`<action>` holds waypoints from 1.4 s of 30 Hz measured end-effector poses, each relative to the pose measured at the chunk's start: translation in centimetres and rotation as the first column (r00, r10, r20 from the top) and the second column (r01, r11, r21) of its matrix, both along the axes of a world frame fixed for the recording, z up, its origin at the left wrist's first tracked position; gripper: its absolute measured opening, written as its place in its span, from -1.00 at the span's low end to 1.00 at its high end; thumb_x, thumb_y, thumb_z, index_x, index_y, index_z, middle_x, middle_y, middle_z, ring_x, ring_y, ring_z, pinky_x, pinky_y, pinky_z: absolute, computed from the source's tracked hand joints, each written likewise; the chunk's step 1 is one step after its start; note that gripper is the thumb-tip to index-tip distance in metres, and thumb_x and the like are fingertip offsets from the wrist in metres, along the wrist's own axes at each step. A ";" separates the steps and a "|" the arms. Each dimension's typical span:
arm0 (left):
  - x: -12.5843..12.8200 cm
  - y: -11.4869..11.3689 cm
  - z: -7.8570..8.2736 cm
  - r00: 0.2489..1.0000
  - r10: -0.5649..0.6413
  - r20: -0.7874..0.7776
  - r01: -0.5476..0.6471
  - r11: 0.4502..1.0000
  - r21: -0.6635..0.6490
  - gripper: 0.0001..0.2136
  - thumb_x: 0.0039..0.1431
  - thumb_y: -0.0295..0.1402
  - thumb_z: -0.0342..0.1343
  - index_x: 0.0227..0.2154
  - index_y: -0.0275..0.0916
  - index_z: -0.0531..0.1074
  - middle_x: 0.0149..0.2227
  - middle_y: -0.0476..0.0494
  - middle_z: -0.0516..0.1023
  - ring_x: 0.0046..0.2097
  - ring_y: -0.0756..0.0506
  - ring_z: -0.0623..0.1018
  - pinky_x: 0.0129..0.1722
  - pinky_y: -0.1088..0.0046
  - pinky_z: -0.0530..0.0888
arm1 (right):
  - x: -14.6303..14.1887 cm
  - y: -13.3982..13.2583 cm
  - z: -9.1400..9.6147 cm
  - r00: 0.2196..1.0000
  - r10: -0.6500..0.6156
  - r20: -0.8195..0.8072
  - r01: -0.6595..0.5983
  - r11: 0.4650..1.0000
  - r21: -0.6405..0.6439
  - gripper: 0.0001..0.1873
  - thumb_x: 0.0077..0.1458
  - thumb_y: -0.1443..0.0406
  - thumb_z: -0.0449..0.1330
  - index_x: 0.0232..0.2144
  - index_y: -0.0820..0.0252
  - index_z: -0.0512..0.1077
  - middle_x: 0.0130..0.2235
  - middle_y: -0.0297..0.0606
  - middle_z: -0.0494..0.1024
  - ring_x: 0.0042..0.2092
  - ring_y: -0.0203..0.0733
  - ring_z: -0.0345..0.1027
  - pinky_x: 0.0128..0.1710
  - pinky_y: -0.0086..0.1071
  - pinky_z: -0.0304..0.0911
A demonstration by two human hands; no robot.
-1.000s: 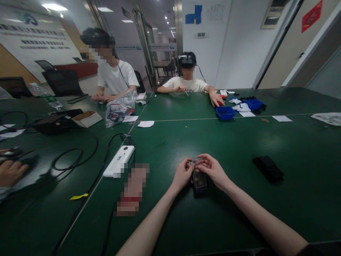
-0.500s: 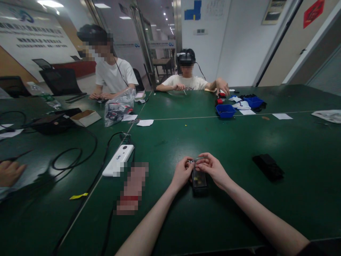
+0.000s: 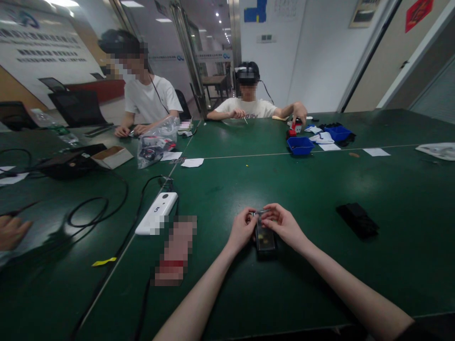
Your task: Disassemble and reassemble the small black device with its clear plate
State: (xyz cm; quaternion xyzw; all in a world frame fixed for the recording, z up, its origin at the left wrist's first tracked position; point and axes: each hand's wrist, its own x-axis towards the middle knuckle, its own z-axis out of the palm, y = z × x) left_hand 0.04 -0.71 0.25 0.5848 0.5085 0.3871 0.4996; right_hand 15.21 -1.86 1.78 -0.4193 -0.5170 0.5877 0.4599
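Note:
A small black box-shaped device (image 3: 265,240) lies on the green table (image 3: 270,189) right in front of me. My left hand (image 3: 242,231) is curled against its left side, fingers pinched at its far end. My right hand (image 3: 283,225) bends over the far end from the right, fingers closed on a thin small tool or pin that I cannot make out clearly. Both hands meet at the device's top edge.
A white power strip (image 3: 156,213) with black cables lies to the left, beside a blurred flat object (image 3: 175,250). A black pouch (image 3: 357,219) rests to the right. Two people sit across the table near a blue tray (image 3: 300,145) and a plastic bag (image 3: 156,143). Another person's hand (image 3: 10,232) shows at far left.
My hands stay on the device with barely any shift. The person opposite has lifted a hand from the blue tray to a small red object behind it.

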 end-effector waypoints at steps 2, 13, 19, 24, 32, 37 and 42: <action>0.0 0.0 0.0 1.000 -0.002 0.008 0.003 1.000 -0.008 -0.80 0.10 -0.26 0.01 -0.29 -0.28 0.33 -0.62 0.11 0.30 -0.71 0.06 0.31 -0.76 0.59 0.29 | 0.2 0.1 0.1 0.990 -0.025 0.138 0.015 0.997 0.071 -0.70 -0.09 0.36 0.20 -0.23 0.16 0.31 -0.34 -0.32 0.48 -0.26 -0.25 0.39 -0.27 -0.35 0.28; -0.1 0.0 0.0 0.997 -0.015 0.075 0.018 0.999 -0.041 -0.79 0.11 -0.23 0.00 -0.28 -0.27 0.32 -0.61 0.10 0.33 -0.71 0.06 0.34 -0.77 0.60 0.28 | 1.3 0.5 -0.1 0.828 -0.142 0.542 -0.051 0.944 0.326 -0.74 -0.03 0.35 0.20 -0.21 0.13 0.40 -0.18 -0.24 0.42 -0.09 -0.14 0.25 -0.06 -0.20 0.17; -0.2 0.1 0.0 0.989 -0.022 0.144 0.035 0.996 -0.084 -0.77 0.12 -0.22 -0.05 -0.28 -0.28 0.32 -0.60 0.09 0.31 -0.69 0.05 0.35 -0.75 0.57 0.30 | 1.4 0.7 -0.5 0.847 -0.114 0.519 -0.059 0.950 0.305 -0.72 -0.03 0.38 0.19 -0.19 0.14 0.40 -0.18 -0.24 0.40 -0.08 -0.16 0.26 -0.06 -0.22 0.20; -0.3 0.0 0.1 0.995 -0.023 0.095 0.027 0.999 -0.040 -0.74 0.04 -0.22 0.07 -0.27 -0.29 0.33 -0.61 0.12 0.25 -0.66 0.08 0.30 -0.70 0.60 0.27 | 1.4 0.6 -0.9 0.873 -0.112 0.475 -0.037 0.955 0.294 -0.71 -0.04 0.38 0.19 -0.19 0.12 0.39 -0.15 -0.24 0.39 -0.08 -0.18 0.29 -0.12 -0.27 0.25; -0.1 0.1 -0.3 0.995 0.007 0.098 -0.008 1.000 0.005 -0.70 -0.05 -0.22 0.17 -0.28 -0.29 0.34 -0.61 0.13 0.24 -0.60 0.08 0.30 -0.60 0.60 0.25 | 1.2 0.7 -1.7 0.882 -0.111 0.458 0.050 0.988 0.143 -0.63 -0.02 0.28 0.19 -0.11 0.21 0.36 -0.15 -0.17 0.50 -0.26 -0.22 0.41 -0.25 -0.33 0.32; -0.1 0.0 0.0 0.993 0.067 0.100 -0.071 0.997 0.030 -0.74 -0.02 -0.25 0.15 -0.31 -0.29 0.35 -0.60 0.13 0.20 -0.58 0.08 0.27 -0.58 0.61 0.24 | 1.0 0.6 -1.4 0.862 -0.074 0.501 -0.013 0.986 0.167 -0.70 0.11 0.20 0.07 -0.18 0.21 0.45 -0.21 -0.17 0.57 -0.24 -0.14 0.44 -0.22 -0.28 0.31; -0.2 0.1 0.0 0.992 0.100 0.076 -0.105 0.992 0.072 -0.75 -0.01 -0.26 0.14 -0.29 -0.29 0.34 -0.60 0.12 0.22 -0.57 0.07 0.29 -0.55 0.59 0.26 | 0.7 0.4 -1.5 0.851 -0.112 0.513 -0.024 0.968 0.250 -0.69 0.11 0.19 0.07 -0.14 0.18 0.45 -0.15 -0.16 0.55 -0.16 -0.11 0.41 -0.15 -0.25 0.29</action>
